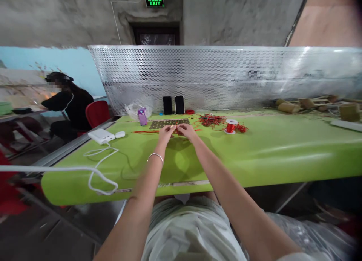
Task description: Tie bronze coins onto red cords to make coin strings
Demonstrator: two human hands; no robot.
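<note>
My left hand [166,133] and my right hand [186,130] meet over the green tabletop, fingertips pinched close together. A thin red cord shows between them; any small piece at the fingertips is too small to make out. Just behind my hands lie rows of small brownish discs [158,124], partly covered by my fingers. Several straight red cords [144,132] stretch out flat to the left of my left hand. Right of my right hand sit a tangled bundle of red cords [210,120] and a white spool of red thread [231,127], with a loose red heap [241,128] beside it.
A purple box [143,116] and clear plastic bag stand at back left, near two upright phones [167,105]. A white power bank [101,136] with its cable lies left. Wooden pieces [288,107] are piled back right, before a perforated metal screen [198,76]. Another person sits far left.
</note>
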